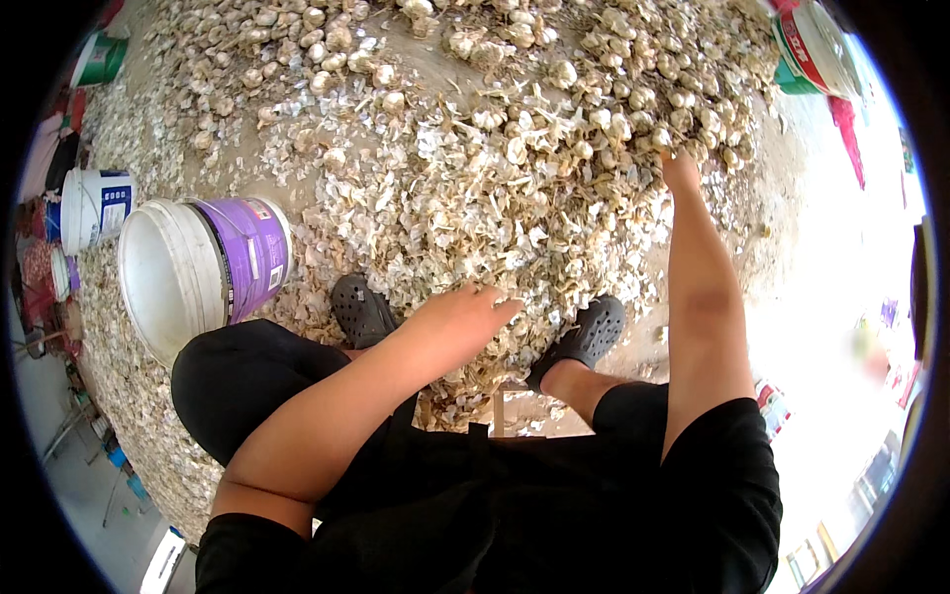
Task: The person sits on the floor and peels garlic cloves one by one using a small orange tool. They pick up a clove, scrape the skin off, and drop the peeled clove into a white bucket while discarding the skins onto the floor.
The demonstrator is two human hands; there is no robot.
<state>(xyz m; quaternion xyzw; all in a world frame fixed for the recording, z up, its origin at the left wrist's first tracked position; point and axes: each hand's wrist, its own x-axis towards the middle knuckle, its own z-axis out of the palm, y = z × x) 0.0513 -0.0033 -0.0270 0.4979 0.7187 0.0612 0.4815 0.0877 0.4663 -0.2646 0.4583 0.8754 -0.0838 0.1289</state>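
My left hand [475, 315] hovers palm down over a heap of papery garlic skins [475, 215], between my two dark clogs. Its thumb stands apart from the fingers, and I see nothing in its grasp. Farther out, my right hand [680, 172] reaches to the near edge of a pile of whole garlic bulbs [631, 89]. One garlic bulb [660, 139] is right at its fingertips; the fingers are mostly hidden, so whether they grip it is unclear. More unpeeled garlic [319, 52] lies scattered at the upper left.
A white bucket with a purple label [252, 252] lies tipped beside my left knee, its mouth towards me. Beyond it is a white-and-blue bucket [96, 208]. A green bucket [102, 59] stands farther up, and a white-and-green bucket [816, 52] is at the upper right.
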